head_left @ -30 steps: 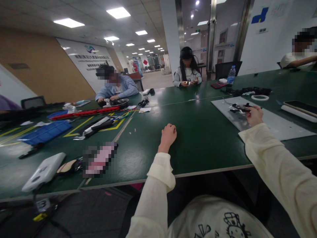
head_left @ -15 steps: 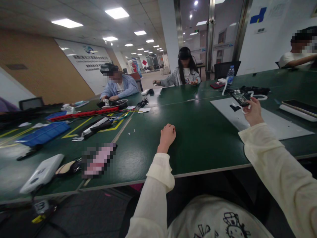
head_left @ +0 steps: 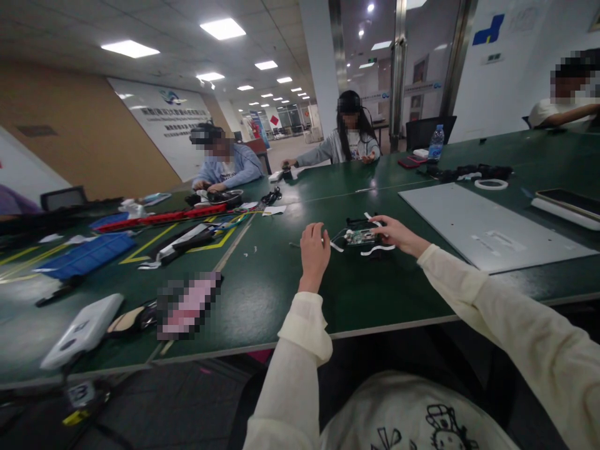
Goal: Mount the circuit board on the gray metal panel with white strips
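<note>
My right hand (head_left: 398, 234) pinches the right end of a bare circuit board (head_left: 362, 237), green with silvery parts, just above the green table. White strips (head_left: 377, 249) and black parts hang about the board. A thin cable (head_left: 336, 239) runs from its left side towards my left hand (head_left: 315, 247), and a short thin end shows on that hand's far side. The left hand has its back to me, fingers bent and slightly apart, left of the board. Its fingertips are partly hidden, and I see no grip on the cable.
A grey panel (head_left: 440, 215) lies to the right, with a white tape ring (head_left: 491, 184) beyond it. On the left are a blue crate (head_left: 87, 253), a white device (head_left: 83, 331) and a pink, blurred-out item (head_left: 192, 306). Co-workers sit across the table.
My right hand has brought the circuit board from above the grey panel leftwards to the left hand. The left hand has shifted slightly and loosened from a loose fist. A co-worker's hand has lowered to the table.
</note>
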`<state>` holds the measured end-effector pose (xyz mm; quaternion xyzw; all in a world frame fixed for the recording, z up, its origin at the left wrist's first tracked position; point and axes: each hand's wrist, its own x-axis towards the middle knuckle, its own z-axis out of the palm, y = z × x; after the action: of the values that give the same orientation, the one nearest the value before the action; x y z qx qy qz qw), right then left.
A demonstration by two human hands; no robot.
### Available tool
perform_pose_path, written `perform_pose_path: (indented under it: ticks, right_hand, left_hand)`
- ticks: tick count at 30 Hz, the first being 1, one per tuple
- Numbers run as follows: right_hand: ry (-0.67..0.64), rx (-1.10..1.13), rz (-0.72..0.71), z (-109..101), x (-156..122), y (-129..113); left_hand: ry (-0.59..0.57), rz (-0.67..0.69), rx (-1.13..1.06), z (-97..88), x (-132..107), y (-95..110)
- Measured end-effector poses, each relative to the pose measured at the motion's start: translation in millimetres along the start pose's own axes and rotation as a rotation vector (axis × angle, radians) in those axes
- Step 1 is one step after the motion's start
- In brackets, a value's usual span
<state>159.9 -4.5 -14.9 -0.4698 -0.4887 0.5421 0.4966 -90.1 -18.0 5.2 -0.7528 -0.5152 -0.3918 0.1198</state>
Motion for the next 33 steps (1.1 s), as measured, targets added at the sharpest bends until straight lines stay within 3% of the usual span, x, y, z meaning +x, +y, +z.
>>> perform_pose_path:
  ticks: [5, 8, 12, 15, 26, 30, 33]
  right_hand:
    - [-0.200, -0.048, 0.065, 46, -8, 5]
    - [-0.189, -0.062, 0.085, 54, -8, 13]
    - [-0.143, -0.078, 0.052, 45, -8, 19]
    - [-0.102, -0.030, 0.047, 36, -8, 19]
    - [0.019, -0.199, -0.018, 22, 2, 26]
    - [0.054, -0.144, 0.019, 16, 5, 26]
    - [0.058, -0.230, 0.023, 17, 6, 25]
  left_hand:
    - [-0.142, 0.117, -0.024, 5.2, -3, 6]
    - [-0.289, 0.190, -0.017, 9.1, -6, 8]
    - [-0.451, 0.239, 0.006, 15.4, -9, 7]
    - [-0.502, 0.236, 0.020, 18.0, -11, 5]
    - [-0.523, 0.225, 0.094, 16.2, -12, 11]
    - [-0.526, 0.228, 0.114, 16.7, -13, 12]
    - [-0.520, 0.231, 0.110, 17.5, -14, 12]
